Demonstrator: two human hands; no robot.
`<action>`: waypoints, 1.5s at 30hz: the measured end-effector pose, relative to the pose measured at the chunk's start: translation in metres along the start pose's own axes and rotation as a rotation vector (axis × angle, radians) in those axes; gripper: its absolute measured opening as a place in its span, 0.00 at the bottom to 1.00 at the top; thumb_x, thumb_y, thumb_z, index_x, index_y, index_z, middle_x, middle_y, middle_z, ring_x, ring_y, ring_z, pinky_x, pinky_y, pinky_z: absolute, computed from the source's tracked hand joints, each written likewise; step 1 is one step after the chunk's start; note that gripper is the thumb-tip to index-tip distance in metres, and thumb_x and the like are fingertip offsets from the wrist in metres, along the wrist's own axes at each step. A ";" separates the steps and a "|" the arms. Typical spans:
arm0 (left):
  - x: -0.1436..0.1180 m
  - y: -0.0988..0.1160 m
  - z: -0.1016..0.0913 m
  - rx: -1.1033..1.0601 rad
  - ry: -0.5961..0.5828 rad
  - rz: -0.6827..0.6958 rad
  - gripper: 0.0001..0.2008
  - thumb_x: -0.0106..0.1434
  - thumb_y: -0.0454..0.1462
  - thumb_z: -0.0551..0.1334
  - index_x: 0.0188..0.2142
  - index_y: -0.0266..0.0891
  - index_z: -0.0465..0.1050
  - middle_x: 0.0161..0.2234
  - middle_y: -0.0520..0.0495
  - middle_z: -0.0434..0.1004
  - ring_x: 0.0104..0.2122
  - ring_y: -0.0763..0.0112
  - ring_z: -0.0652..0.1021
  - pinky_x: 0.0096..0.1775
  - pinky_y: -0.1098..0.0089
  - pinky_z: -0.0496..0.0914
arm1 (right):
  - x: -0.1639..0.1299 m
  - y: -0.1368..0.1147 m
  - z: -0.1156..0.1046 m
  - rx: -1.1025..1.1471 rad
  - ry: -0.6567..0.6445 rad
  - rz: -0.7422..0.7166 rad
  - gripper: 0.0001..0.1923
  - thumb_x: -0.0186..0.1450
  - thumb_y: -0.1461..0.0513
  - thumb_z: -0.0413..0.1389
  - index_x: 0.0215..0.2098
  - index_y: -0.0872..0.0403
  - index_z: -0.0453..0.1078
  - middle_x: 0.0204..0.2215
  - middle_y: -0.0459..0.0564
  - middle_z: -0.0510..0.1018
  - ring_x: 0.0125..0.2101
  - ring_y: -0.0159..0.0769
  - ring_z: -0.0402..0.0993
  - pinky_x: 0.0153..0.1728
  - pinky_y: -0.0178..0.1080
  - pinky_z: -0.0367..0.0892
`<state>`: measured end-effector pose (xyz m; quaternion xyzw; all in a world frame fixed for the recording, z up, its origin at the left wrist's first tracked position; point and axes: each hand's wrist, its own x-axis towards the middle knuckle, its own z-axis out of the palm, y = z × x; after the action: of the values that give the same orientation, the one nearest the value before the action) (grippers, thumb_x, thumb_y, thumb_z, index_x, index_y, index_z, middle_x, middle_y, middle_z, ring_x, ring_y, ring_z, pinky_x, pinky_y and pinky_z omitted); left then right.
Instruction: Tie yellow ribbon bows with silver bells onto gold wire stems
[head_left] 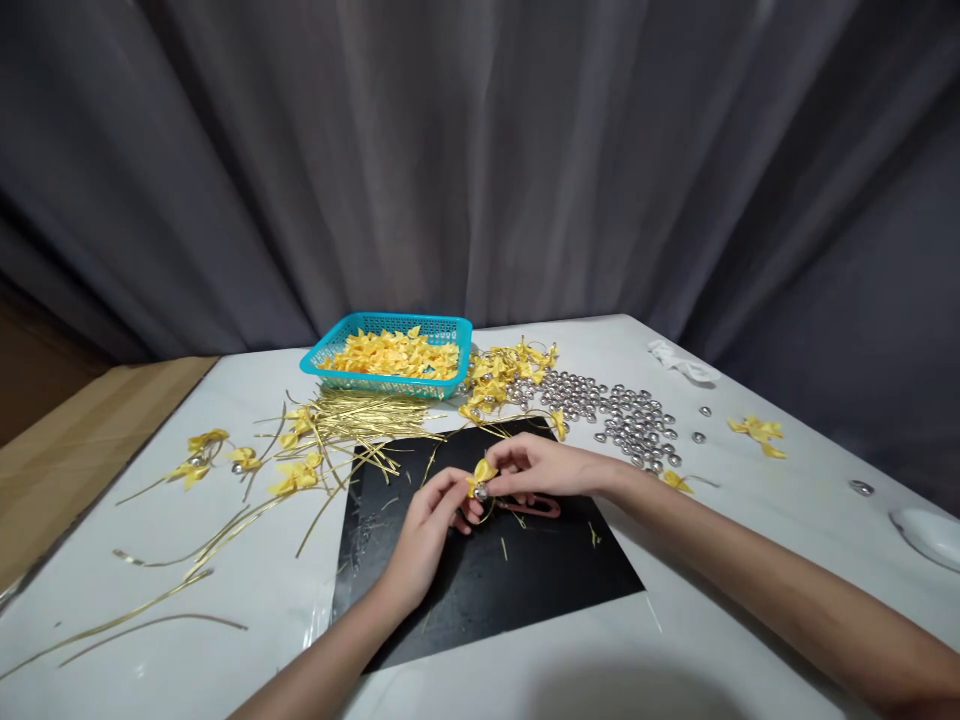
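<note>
Between my two hands, just above the black mat [480, 590], is a yellow ribbon bow [482, 474] with a small silver bell or bead at its lower side. My left hand [439, 505] pinches the bow from the left. From the right, the fingertips of my right hand [532, 465] close on its other side. A thin gold tie hangs near the bow, partly hidden by my fingers. Under my right hand lies a tool with pink loop handles [541, 507], its other end covered. Scraps of gold tie are scattered on the mat.
A blue basket [309, 362] of yellow bows stands at the back. In front of it lies a heap of gold ties [375, 410]. Silver beads [634, 420] spread to the right, beside finished-looking bows [495, 375]. A white cloth-like item [682, 362] and white dish [930, 535] are at right.
</note>
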<state>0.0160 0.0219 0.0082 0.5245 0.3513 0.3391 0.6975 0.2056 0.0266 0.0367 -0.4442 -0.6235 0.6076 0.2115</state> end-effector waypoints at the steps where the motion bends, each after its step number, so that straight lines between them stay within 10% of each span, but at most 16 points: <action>1: 0.000 0.000 0.000 -0.002 0.000 0.001 0.13 0.57 0.44 0.59 0.29 0.36 0.68 0.24 0.51 0.68 0.26 0.75 0.69 0.28 0.75 0.62 | 0.001 0.000 0.001 0.018 0.028 0.005 0.18 0.56 0.51 0.60 0.30 0.59 0.64 0.20 0.41 0.67 0.18 0.22 0.61 0.18 0.26 0.57; 10: 0.000 0.001 0.000 -0.048 0.065 0.036 0.19 0.51 0.43 0.65 0.41 0.37 0.66 0.24 0.55 0.68 0.24 0.76 0.69 0.26 0.76 0.62 | 0.002 -0.001 -0.001 0.079 0.120 0.037 0.18 0.54 0.53 0.60 0.32 0.59 0.64 0.24 0.44 0.72 0.18 0.22 0.63 0.19 0.27 0.61; 34: 0.002 0.000 0.002 -0.044 0.047 0.026 0.14 0.59 0.47 0.58 0.32 0.39 0.61 0.20 0.55 0.71 0.20 0.78 0.69 0.25 0.77 0.61 | -0.007 -0.014 0.001 0.067 0.045 0.042 0.21 0.53 0.53 0.63 0.35 0.59 0.64 0.24 0.42 0.70 0.19 0.22 0.63 0.21 0.27 0.60; 45: 0.002 0.000 0.003 -0.029 0.031 0.032 0.14 0.58 0.47 0.58 0.32 0.39 0.60 0.19 0.56 0.70 0.19 0.78 0.68 0.25 0.76 0.60 | -0.005 -0.011 0.013 -0.019 0.096 0.047 0.25 0.52 0.46 0.61 0.35 0.57 0.62 0.15 0.38 0.64 0.12 0.23 0.57 0.07 0.24 0.54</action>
<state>0.0192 0.0223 0.0086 0.5143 0.3487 0.3634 0.6941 0.1942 0.0168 0.0466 -0.4893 -0.6078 0.5844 0.2226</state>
